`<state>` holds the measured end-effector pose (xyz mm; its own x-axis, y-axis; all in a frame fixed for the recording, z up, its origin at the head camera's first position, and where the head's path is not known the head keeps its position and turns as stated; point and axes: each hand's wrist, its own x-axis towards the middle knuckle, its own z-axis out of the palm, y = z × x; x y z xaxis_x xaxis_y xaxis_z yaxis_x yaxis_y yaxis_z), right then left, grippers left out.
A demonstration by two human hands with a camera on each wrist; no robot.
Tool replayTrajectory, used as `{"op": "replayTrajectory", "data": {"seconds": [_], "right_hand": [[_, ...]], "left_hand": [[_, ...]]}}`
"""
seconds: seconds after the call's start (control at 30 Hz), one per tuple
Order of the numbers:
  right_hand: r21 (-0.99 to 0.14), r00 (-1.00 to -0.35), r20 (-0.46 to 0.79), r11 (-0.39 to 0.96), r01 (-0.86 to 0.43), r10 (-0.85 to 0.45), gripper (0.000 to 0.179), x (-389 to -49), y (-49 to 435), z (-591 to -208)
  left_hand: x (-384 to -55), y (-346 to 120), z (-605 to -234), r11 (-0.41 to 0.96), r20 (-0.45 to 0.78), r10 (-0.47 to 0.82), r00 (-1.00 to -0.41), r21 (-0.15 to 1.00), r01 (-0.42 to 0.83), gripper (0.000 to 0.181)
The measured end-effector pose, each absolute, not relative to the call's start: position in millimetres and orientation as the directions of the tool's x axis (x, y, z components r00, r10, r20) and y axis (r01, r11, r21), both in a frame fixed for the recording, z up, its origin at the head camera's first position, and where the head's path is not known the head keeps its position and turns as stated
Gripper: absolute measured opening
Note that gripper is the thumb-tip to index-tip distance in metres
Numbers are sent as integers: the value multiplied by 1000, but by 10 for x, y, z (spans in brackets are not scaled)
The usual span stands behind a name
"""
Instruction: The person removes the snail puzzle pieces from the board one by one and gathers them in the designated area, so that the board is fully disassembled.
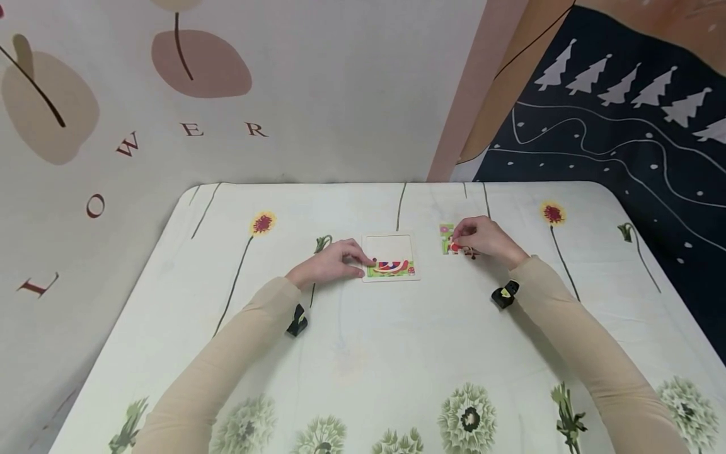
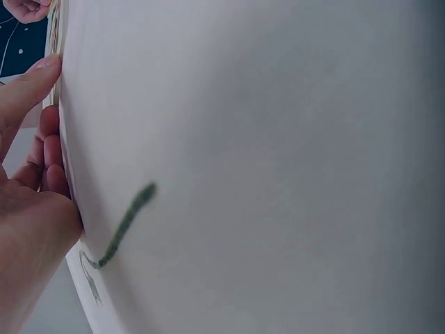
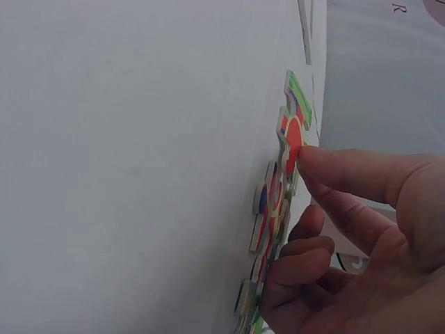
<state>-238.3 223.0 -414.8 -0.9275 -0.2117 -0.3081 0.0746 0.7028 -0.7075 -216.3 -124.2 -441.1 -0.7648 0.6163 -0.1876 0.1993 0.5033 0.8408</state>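
Observation:
A flat jigsaw puzzle board [image 1: 390, 277] lies on the table, its lower part filled with colourful pieces [image 1: 391, 269] and its upper part bare. My left hand [image 1: 334, 260] rests at the board's left edge, index finger reaching over the frame and thumb against the side. In the left wrist view the thumb [image 2: 38, 80] touches that edge. To the right, my right hand [image 1: 486, 239] pinches a red puzzle piece [image 3: 295, 136] between thumb and index finger. Other loose puzzle pieces [image 1: 446, 232] lie close together under and beside this hand, partly hidden by it.
A white cloth with printed flowers covers the table [image 1: 363, 353]. Black wrist cameras [image 1: 297, 320] hang below both sleeves. A pale printed wall cloth [image 1: 340, 113] stands behind the table's far edge, with a dark tree-patterned cloth [image 1: 612, 139] at the right.

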Motion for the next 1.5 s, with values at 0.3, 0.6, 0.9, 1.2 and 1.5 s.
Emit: {"op": "replayTrajectory", "data": {"seconds": [0.3, 0.6, 0.9, 1.2, 1.5], "right_hand": [[-699, -934, -284, 713, 47, -217, 14, -2389, 2222, -4157], [-706, -946, -275, 704, 76, -173, 15, -2360, 2236, -4175], [-746, -955, -191, 666, -9, -227, 14, -2292, 2175, -4178], [-759, -959, -135, 648, -62, -250, 10, -2230, 2065, -4213], [-774, -954, -136, 630, -66, -267, 12, -2192, 1930, -4232]], "left_hand": [[-2165, -1247, -4391, 511, -169, 621, -766, 828, 231, 23], [-2133, -1197, -4307, 540, -175, 635, -753, 797, 270, 26], [-2113, -1128, -4281, 567, -119, 629, -768, 746, 349, 25], [-2123, -1067, -4300, 502, -49, 620, -783, 792, 348, 24], [-2159, -975, -4352, 467, -37, 618, -785, 821, 329, 23]]}}
